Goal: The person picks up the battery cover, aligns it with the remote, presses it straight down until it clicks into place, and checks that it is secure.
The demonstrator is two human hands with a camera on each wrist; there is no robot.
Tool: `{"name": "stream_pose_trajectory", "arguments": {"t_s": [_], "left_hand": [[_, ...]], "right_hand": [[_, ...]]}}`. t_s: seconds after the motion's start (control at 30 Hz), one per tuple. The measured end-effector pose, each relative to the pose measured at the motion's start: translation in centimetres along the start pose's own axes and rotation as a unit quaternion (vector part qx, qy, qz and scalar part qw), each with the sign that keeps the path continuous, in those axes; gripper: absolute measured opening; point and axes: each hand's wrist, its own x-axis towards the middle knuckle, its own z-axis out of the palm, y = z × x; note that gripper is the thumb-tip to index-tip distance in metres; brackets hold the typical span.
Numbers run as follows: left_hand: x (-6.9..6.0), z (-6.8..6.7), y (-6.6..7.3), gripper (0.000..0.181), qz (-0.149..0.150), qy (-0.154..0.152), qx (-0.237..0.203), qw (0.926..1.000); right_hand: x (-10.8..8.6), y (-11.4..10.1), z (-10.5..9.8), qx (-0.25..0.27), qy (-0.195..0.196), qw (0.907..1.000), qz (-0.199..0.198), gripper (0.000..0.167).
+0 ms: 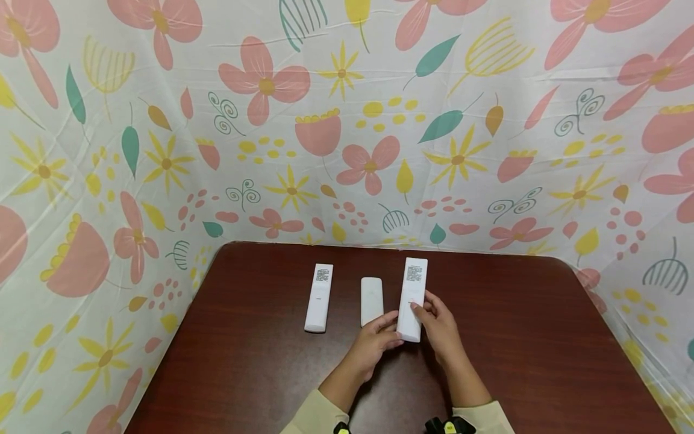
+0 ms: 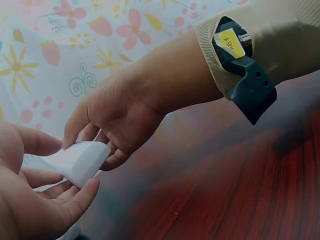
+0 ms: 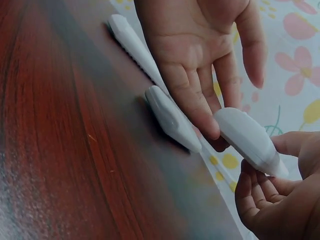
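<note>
A white remote control (image 1: 414, 295), with a printed code label near its far end, is held above the table. My right hand (image 1: 441, 328) grips its right side, thumb on the labelled face and fingers curled beneath. At the near left end, fingertips of my left hand (image 1: 371, 343) touch the remote, the fingers fairly straight. In the right wrist view, the left thumb (image 3: 254, 57) stands apart from the remote. Just left lies a shorter white rounded object (image 1: 372, 298), its kind unclear, partly behind my left hand. Farther left, another white remote control (image 1: 318, 301) lies label up.
The dark red-brown wooden table (image 1: 244, 361) has a glossy top. A white cloth (image 1: 336, 199) with flower patterns hangs along its back and sides. Each sleeve carries a black wrist device, such as the right one (image 2: 250, 75).
</note>
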Motion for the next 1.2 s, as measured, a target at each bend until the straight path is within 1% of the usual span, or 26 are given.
{"name": "stream_pose_trajectory", "arguments": {"t_s": [0.27,0.43,0.67,0.9,1.2], "left_hand": [[0.1,0.6,-0.3,0.06,-0.006,0.006,-0.001,1.0],[0.4,0.8,-0.6,0.061,-0.002,0.008,0.005,1.0],[0.7,1.1,-1.0,0.06,0.001,0.019,0.011,0.9998],[1.0,1.0,-1.6,0.058,-0.016,0.009,0.033,0.9993],[1.1,1.4,-2.4,0.058,-0.019,0.002,0.042,0.9989]], "right_hand": [[0.3,0.4,-0.4,0.001,0.012,0.9999,-0.005,0.058],[0.4,0.5,-0.5,0.006,0.013,0.9999,-0.005,0.058],[0.5,0.6,-0.7,0.002,0.011,0.9999,0.0,0.059],[0.7,0.6,-1.2,-0.004,0.01,0.9998,0.015,0.058],[1.0,1.4,-1.7,-0.006,0.011,0.9999,0.01,0.055]]}}
